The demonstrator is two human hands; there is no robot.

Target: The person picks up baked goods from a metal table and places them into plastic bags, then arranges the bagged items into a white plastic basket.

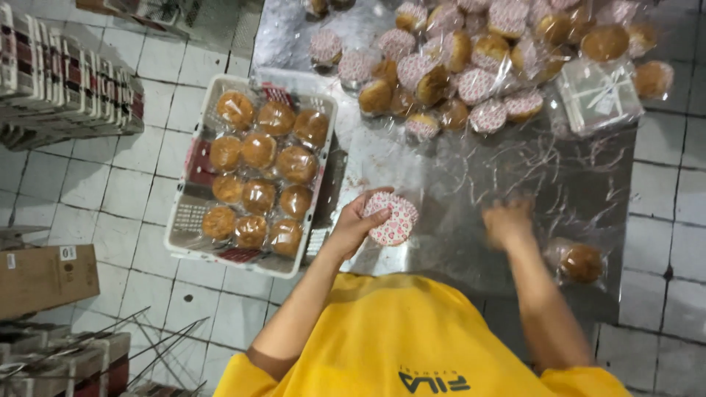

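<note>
Looking down from the head camera, the left hand point(358, 220) had its fingers point(368, 200) clenched round a cake point(390, 218) turned on edge, its patterned paper base facing up, held just over the steel worktop point(441, 169) near the crate point(193, 217). The right hand point(509, 220) was blurred above the worktop; whether its fingers were released or clenched could not be told. A wrapped bun point(582, 262) lay just beside that wrist, close to the worktop's near edge, and a careless sweep of the forearm might have knocked it to the tiled floor point(110, 191). The cake in the left hand was pinched by its rim only, so a loose grip might have dropped it or crushed the soft side. The crate, already filled with wrapped buns in rows, seemed to overhang the worktop's left edge; a nudge from the left elbow could have tipped it. The pile point(471, 66) at the far end was heaped loosely, with a stack of clear bags point(597, 95) beside it, and reaching in could have sent cakes rolling.
</note>
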